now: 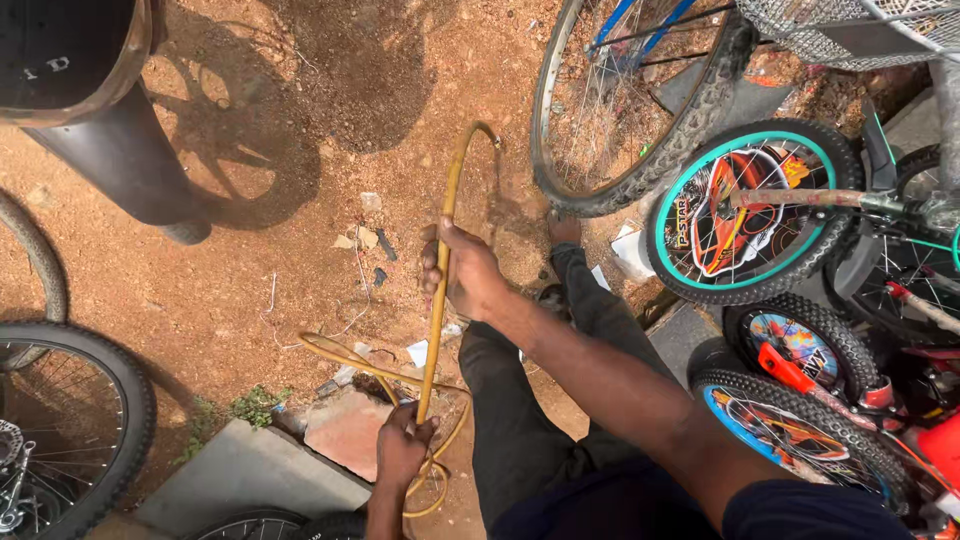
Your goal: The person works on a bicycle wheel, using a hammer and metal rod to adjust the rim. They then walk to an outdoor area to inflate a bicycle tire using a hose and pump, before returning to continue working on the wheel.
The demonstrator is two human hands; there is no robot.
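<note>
**Yellow hose pulled taut amid a yard of wheels**

From my remote seat I see both hands on a length of yellow hose (pixel 440 300) over red, gritty dirt. The right hand (pixel 462 272), farther out, has its fingers wrapped tight around the tube; the left hand (pixel 403 445), nearer, is fisted about the lower end, above loose yellow coils (pixel 345 355). The tube runs straight between the fists and arches at its far tip. I judge the hose is being straightened or fed along; a further pull would need one grip loosened. The hose looks smooth and rubbery. Knobbly black tyres surround it: a bare spoked wheel (pixel 640 100) beyond, a teal-rimmed child's wheel (pixel 752 212) on the right.
</note>
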